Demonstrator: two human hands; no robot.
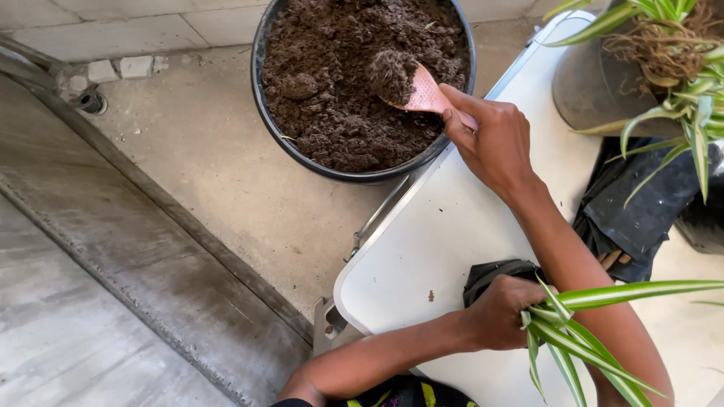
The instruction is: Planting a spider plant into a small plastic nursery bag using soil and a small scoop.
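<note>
My right hand (494,143) had a tight grip on the handle of a pink scoop (422,94). The scoop was heaped with dark soil and it hung over the big black tub (260,83). The tub was nearly full of the same crumbly brown soil (339,113), and it sat on the floor, right up against the edge of the bench.

My left hand (501,313) was closed around the bottom of a small plant (588,339) with long green and white striped leaves. It held the plant at the mouth of a little black bag (494,273) that lay on the bench. I could not tell what was inside the bag.

A grey pot (596,90) stood at the far corner of the bench, with another striped plant (679,60) and its tangled roots over it. More black bags (641,203) were bunched up beside it.

The bench (445,234) was white and flat with a round corner. The floor (204,173) under it was grey concrete, and a lower step (68,332) ran along one side.
</note>
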